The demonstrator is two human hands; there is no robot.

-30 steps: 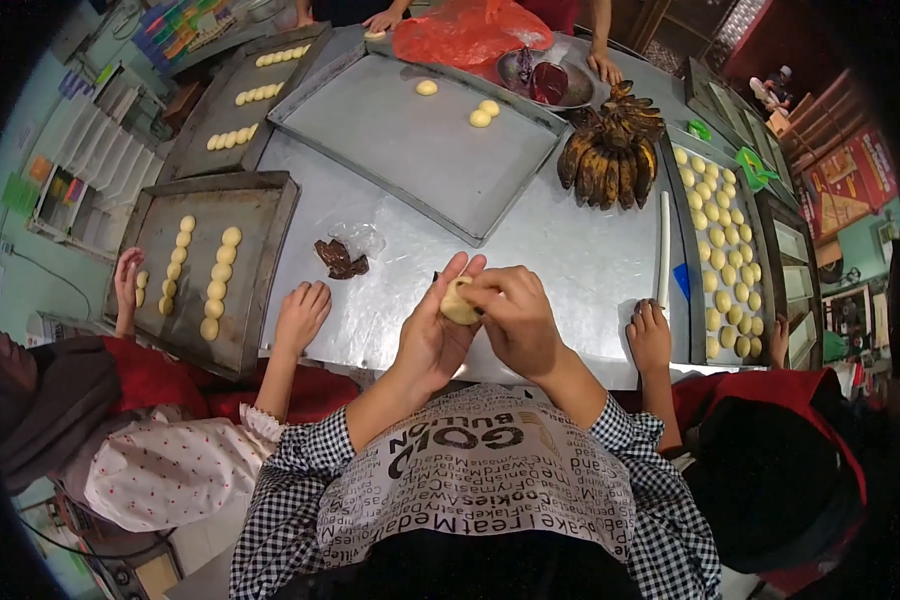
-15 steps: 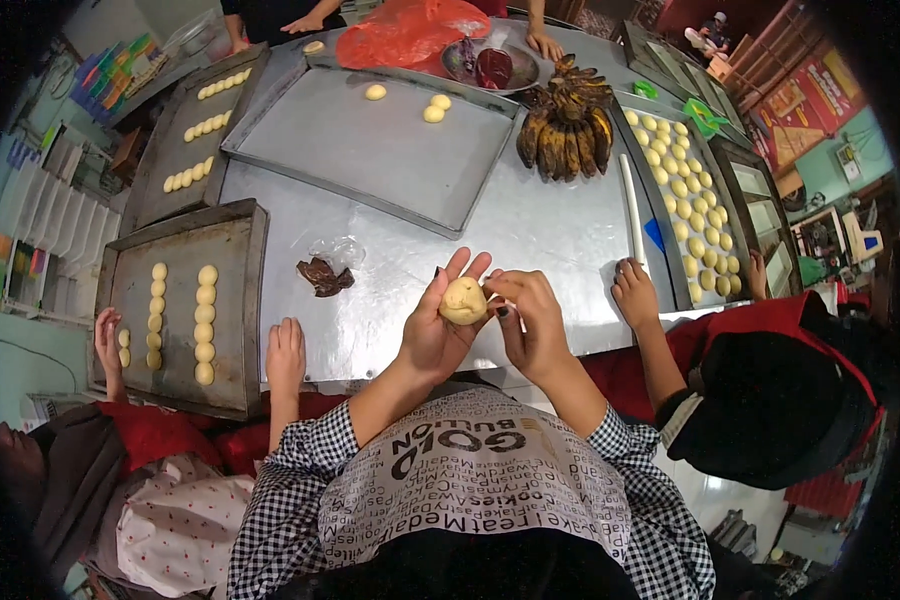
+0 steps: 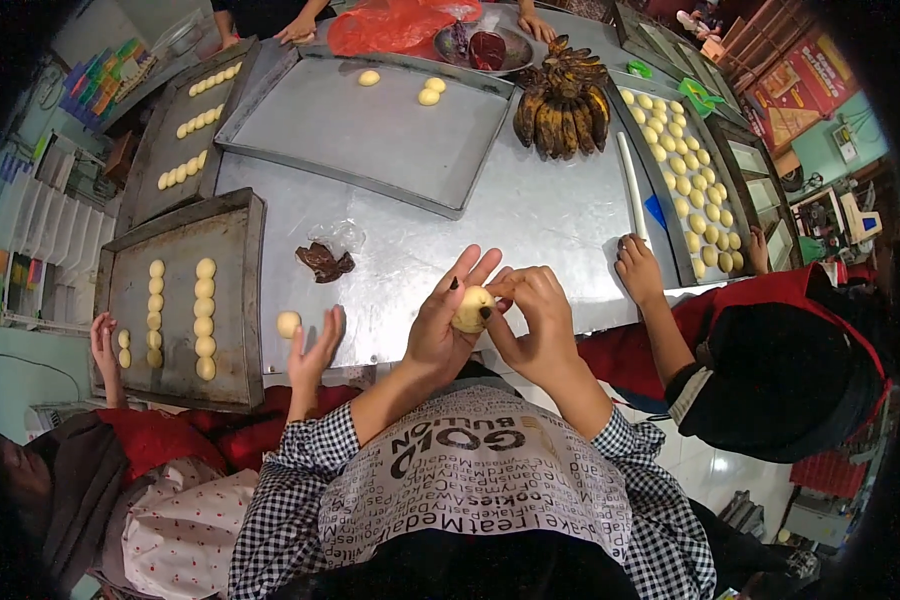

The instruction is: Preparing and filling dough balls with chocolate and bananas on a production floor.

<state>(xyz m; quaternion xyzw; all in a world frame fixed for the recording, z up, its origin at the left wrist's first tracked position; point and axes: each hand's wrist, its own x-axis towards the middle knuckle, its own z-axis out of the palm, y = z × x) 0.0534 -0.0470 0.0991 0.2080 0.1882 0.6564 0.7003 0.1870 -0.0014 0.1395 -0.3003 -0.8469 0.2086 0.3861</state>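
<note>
At the table edge (image 3: 380, 352), 2 hands (image 3: 436, 328) (image 3: 540, 318) hold dough (image 3: 469, 314) — bare metal (image 3: 550, 215) ahead.

The one view comes from the left of two fisheye cameras on the person's head, looking steeply down and forward, upright and unmirrored. The apron (image 3: 475, 465) fills the near lower middle; the left hand (image 3: 435, 328) and right hand (image 3: 542, 328) sit close, about mid-frame. Beyond them the tabletop (image 3: 400, 250) runs away toward the upper edge, where the red bag (image 3: 400, 25) lies farther off. The lens reaches wide, taking in the shelf (image 3: 55, 225) at one side and the poster (image 3: 820, 75) at the other, curving straight edges inside a dark rounded border.
</note>
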